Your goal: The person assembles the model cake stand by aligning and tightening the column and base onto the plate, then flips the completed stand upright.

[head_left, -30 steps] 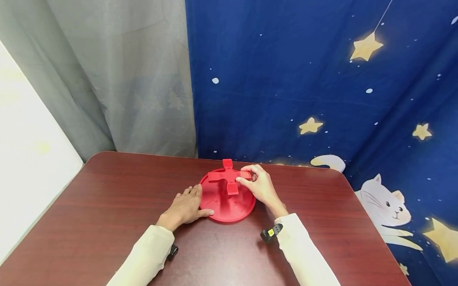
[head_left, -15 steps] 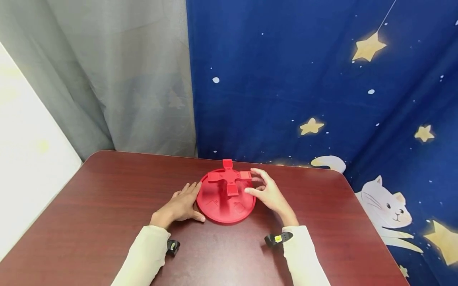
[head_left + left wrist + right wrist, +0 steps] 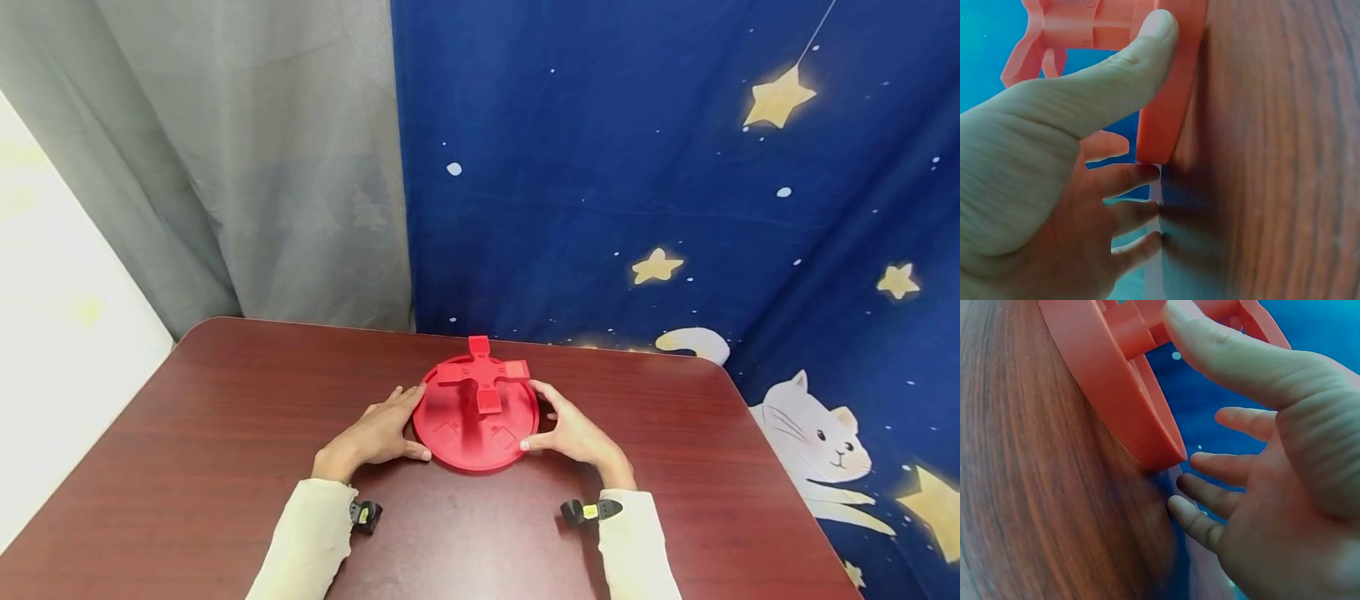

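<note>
A red round base (image 3: 474, 452) with a raised rim lies on the table. Above its middle stands a red cross-shaped piece (image 3: 483, 372) with four flat arm ends, carried on a post that the head view mostly hides. My left hand (image 3: 375, 433) is at the base's left edge, fingers spread, thumb over the rim (image 3: 1179, 106) in the left wrist view. On the opposite side my right hand (image 3: 576, 434) has its fingers extended around the right edge. In the right wrist view its fingertips (image 3: 1200, 461) stand just off the rim; whether the thumb touches cannot be told.
The dark red-brown wooden table (image 3: 247, 433) spreads out to both sides, its far edge close behind the base. A grey curtain (image 3: 300, 167) and a blue starry curtain (image 3: 540, 208) hang beyond it. Each wrist wears a small black camera.
My right hand has released the cross's right arm and come down to the right side of the base. The left thumb has drawn back toward the base's left edge.
</note>
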### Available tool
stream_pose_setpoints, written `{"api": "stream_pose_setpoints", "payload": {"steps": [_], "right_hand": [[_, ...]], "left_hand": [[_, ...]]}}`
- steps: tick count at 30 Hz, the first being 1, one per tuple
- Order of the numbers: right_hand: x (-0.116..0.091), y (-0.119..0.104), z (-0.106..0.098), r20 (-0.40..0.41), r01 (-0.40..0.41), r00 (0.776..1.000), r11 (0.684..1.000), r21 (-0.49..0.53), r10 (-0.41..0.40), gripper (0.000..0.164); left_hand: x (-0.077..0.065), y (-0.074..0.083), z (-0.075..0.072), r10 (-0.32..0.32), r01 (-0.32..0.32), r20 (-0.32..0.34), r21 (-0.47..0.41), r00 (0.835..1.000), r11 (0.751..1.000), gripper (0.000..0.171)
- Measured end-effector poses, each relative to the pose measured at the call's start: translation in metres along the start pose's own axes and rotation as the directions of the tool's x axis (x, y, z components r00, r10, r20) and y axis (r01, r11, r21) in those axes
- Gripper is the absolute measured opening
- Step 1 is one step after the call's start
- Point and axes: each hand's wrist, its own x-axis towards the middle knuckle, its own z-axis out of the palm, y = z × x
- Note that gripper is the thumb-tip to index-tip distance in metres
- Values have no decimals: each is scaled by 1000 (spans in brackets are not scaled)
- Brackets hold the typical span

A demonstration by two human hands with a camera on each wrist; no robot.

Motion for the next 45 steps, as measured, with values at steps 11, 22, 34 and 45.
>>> {"api": "stream_pose_setpoints", "payload": {"steps": [11, 22, 34, 45], "right_hand": [[-4, 2, 6, 23, -8, 1000, 976, -215, 13, 111], [4, -1, 19, -68, 11, 997, 977, -213, -26, 108], [5, -5, 17, -59, 16, 998, 985, -169, -26, 105], [4, -7, 9, -32, 93, 995, 994, 53, -91, 97]], "left_hand": [[2, -1, 2, 17, -17, -11, 9, 1000, 1000, 103], [4, -6, 3, 75, -73, -73, 26, 995, 997, 88], [2, -7, -1, 97, -100, -100, -32, 990, 994, 85], [-2, -9, -13, 147, -165, -131, -142, 981, 976, 80]]}}
